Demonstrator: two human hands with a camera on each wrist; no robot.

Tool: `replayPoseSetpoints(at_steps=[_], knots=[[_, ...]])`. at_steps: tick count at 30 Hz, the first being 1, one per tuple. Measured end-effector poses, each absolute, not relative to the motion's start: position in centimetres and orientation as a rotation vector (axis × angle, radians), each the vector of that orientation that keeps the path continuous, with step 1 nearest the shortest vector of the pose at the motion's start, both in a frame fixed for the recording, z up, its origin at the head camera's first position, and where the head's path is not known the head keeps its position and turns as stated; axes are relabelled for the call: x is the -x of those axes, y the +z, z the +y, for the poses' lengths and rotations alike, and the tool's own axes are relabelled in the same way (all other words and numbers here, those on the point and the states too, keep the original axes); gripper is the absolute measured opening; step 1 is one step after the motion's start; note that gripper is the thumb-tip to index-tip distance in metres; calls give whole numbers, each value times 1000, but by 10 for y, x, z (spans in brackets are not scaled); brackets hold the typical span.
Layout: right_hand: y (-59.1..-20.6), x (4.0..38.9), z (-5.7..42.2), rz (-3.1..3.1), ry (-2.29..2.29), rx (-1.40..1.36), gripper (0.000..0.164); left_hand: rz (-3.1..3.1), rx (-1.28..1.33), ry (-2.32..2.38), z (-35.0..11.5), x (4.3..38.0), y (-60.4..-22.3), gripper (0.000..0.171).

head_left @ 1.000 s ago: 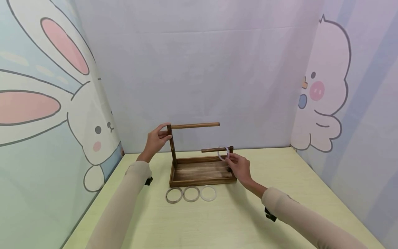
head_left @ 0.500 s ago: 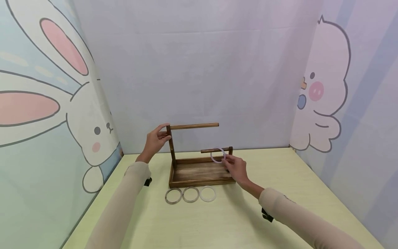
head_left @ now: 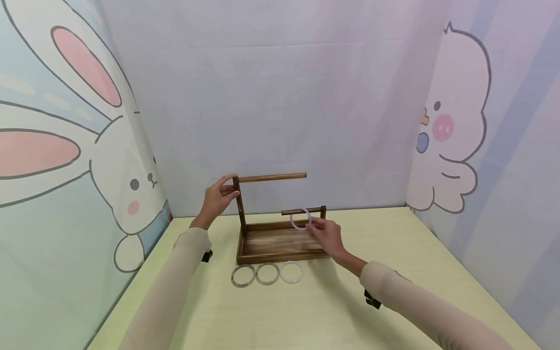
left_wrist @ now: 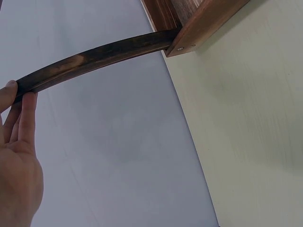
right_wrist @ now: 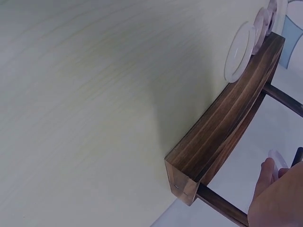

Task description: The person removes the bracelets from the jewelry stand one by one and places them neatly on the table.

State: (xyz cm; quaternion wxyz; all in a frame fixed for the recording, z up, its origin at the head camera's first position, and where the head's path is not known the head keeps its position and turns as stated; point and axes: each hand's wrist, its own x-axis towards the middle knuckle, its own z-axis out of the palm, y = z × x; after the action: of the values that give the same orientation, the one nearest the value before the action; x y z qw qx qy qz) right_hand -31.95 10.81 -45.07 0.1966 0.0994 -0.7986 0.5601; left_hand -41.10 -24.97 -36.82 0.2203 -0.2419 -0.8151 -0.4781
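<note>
A dark wooden stand has a shallow tray base, a tall left post with an upper rod, and a short right post with a lower rod. My left hand grips the top of the tall post between thumb and fingers, as the left wrist view also shows. With thumb and fingertips my right hand pinches the right side of a pale lilac bangle. The lower rod crosses the bangle's upper part. In the right wrist view the hand mostly hides the bangle.
Three bangles lie in a row before the tray: two greyish ones, left and middle, and a whiter one on the right. The pale table meets a grey back curtain. Cartoon-printed curtains hang on both sides.
My right hand has moved left along the lower rod with the lilac bangle, from near the short post toward the rod's free end. The left hand keeps its grip on the tall post.
</note>
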Motion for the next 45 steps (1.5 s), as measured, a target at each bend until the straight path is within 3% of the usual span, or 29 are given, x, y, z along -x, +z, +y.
replayPoseSetpoints(at_steps=[11, 45], knots=[[-449, 320, 91, -2201, 1686, -358, 29, -2247, 679, -1316, -250, 412, -370, 60], [-441, 317, 66, -2289, 1782, -352, 28, -2240, 681, -1333, -250, 413, -371, 59]])
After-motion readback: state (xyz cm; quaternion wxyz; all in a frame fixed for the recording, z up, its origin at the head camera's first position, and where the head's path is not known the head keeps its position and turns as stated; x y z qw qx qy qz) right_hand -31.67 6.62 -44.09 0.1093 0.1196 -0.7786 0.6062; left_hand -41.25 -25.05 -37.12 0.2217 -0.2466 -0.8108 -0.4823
